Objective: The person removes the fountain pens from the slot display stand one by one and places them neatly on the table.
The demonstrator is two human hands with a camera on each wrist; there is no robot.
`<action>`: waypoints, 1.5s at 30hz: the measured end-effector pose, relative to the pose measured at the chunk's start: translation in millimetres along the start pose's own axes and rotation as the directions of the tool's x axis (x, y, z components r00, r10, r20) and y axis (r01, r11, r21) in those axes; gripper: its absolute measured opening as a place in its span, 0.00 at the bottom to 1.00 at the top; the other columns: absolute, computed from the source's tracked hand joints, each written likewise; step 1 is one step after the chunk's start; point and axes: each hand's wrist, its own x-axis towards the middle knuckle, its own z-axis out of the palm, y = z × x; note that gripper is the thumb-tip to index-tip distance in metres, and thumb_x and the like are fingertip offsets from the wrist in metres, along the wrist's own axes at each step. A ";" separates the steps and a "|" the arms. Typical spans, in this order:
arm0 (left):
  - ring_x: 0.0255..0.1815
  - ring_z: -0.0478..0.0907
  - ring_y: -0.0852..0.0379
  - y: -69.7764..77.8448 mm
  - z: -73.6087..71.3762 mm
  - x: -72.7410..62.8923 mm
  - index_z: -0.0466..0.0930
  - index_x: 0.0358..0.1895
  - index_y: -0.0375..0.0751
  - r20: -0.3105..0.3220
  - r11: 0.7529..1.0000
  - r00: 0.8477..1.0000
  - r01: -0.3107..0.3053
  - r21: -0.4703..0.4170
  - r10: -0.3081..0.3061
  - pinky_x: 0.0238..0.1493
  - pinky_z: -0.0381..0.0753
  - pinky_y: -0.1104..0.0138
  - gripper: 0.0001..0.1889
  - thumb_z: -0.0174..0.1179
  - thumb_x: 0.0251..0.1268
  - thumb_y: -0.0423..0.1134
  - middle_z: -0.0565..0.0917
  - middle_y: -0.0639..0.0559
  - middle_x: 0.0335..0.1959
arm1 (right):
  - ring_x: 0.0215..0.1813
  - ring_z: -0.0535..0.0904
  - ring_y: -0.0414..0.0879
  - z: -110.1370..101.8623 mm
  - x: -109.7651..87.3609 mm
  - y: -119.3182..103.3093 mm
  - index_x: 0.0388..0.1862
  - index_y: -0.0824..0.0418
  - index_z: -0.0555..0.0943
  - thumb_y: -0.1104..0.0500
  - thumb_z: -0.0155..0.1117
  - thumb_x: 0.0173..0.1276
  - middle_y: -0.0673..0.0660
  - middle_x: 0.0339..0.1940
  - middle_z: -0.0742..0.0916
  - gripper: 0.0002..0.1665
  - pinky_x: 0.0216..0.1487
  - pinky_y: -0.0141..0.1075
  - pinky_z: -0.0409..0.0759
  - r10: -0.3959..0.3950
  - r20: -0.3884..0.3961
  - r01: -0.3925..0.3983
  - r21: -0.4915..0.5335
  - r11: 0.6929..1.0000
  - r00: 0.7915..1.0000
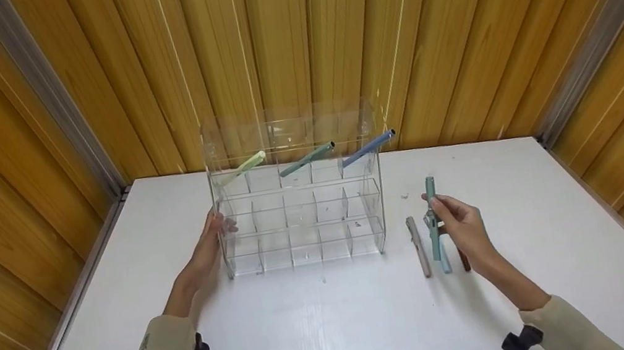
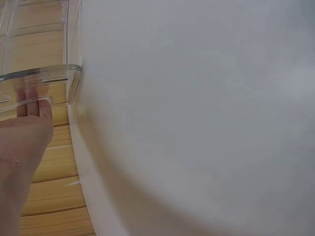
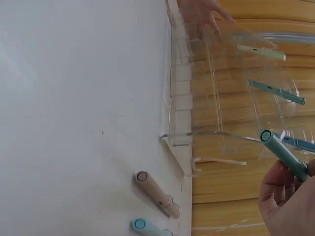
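Observation:
A clear acrylic pen rack (image 1: pixel 302 226) with tiers of small compartments stands on the white table. My left hand (image 1: pixel 200 261) rests against its left side, and extended fingers show through the plastic in the left wrist view. To the right of the rack, my right hand (image 1: pixel 466 232) pinches a teal green pen (image 1: pixel 438 244) between thumb and fingers, upright in the head view and above the table. Under and beside that hand lie a greyish-beige pen (image 1: pixel 419 249), a light blue pen (image 1: pixel 446 265) and a partly hidden brown pen (image 1: pixel 465 261).
Three pens lean in the rack's top tier: pale green (image 1: pixel 245 167) at left, dark green (image 1: pixel 309 158) in the middle, blue (image 1: pixel 369 148) at right. Wood-patterned walls (image 1: pixel 276 30) enclose the table (image 1: pixel 288 341) at the back and sides.

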 end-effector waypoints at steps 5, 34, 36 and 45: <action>0.83 0.50 0.40 3.2 0.6 -0.7 0.24 0.86 0.53 -0.024 1.000 1.000 -0.009 0.015 0.010 0.86 0.31 0.43 0.43 0.26 0.82 0.70 0.59 0.34 0.77 | 0.44 0.83 0.37 -21.6 0.7 2.3 0.70 0.66 0.77 0.49 0.54 0.86 0.42 0.39 0.86 0.27 0.47 0.28 0.84 0.022 -0.016 -0.022 -0.045 0.999 1.000; 0.89 0.33 0.40 -0.6 3.8 -3.8 0.21 0.85 0.52 -0.018 1.000 1.000 0.020 0.022 -0.019 0.85 0.24 0.44 0.43 0.25 0.81 0.70 0.46 0.35 0.86 | 0.42 0.79 0.25 -102.7 9.8 46.9 0.76 0.67 0.71 0.42 0.52 0.84 0.24 0.35 0.80 0.36 0.43 0.22 0.82 0.175 -0.164 -0.207 -0.201 0.957 0.971; 0.89 0.32 0.40 -0.7 4.0 -4.0 0.21 0.86 0.52 -0.016 1.000 1.000 0.015 0.026 -0.015 0.85 0.24 0.44 0.43 0.24 0.81 0.70 0.46 0.35 0.86 | 0.41 0.79 0.25 -105.6 11.6 51.9 0.75 0.67 0.72 0.42 0.52 0.84 0.25 0.35 0.80 0.35 0.42 0.22 0.82 0.174 -0.177 -0.208 -0.198 0.958 0.969; 0.87 0.38 0.40 0.2 3.3 -1.2 0.23 0.86 0.53 -0.013 1.000 1.000 0.003 0.003 -0.003 0.85 0.28 0.44 0.42 0.27 0.83 0.68 0.48 0.33 0.83 | 0.39 0.77 0.27 -112.4 15.3 66.7 0.75 0.67 0.72 0.40 0.55 0.82 0.29 0.35 0.80 0.37 0.40 0.22 0.83 0.197 -0.209 -0.243 -0.222 0.944 0.958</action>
